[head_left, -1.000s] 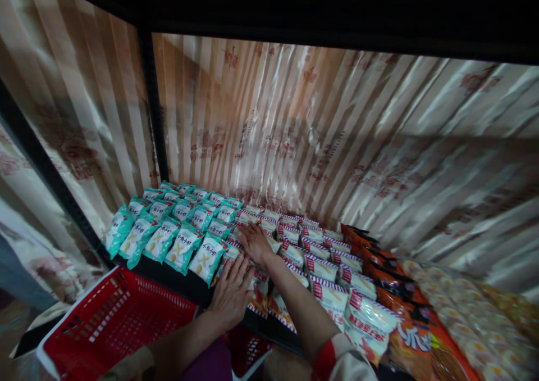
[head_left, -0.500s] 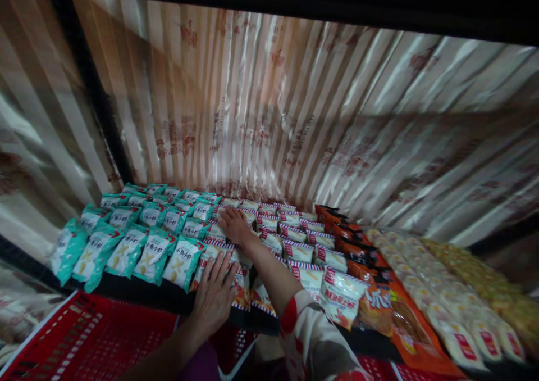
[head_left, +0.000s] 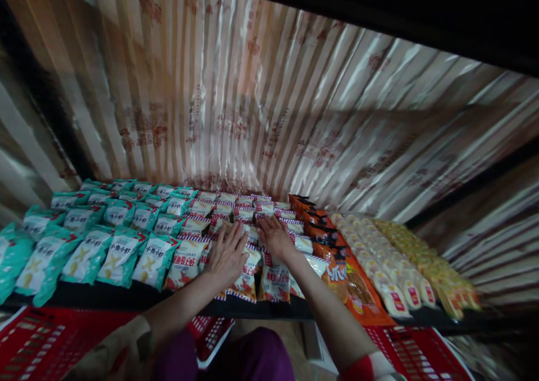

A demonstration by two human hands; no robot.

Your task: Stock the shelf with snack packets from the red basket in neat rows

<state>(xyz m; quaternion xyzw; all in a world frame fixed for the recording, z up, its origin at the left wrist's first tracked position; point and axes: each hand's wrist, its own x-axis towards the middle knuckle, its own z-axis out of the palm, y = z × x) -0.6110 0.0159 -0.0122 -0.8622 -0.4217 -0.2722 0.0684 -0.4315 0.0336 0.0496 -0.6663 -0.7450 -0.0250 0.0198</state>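
My left hand lies palm down with fingers spread over red-and-white snack bags in the middle of the shelf. Just to its right, my right hand rests on more bags of the same kind, its fingers stretched toward the back. Both palms are hidden from me, and neither hand is wrapped round a bag. Left of them, teal snack bags lean in several rows. On the right side are orange bags with dark tops.
Packs of pale round food and yellowish packs line the right end of the dark shelf. Red baskets stand below its front edge. Wrinkled printed sheeting hangs behind; a dark beam runs overhead.
My right hand has moved right across the bags, away from the left rows. My left hand has gone forward and right. The view has swung to the right and tilted.
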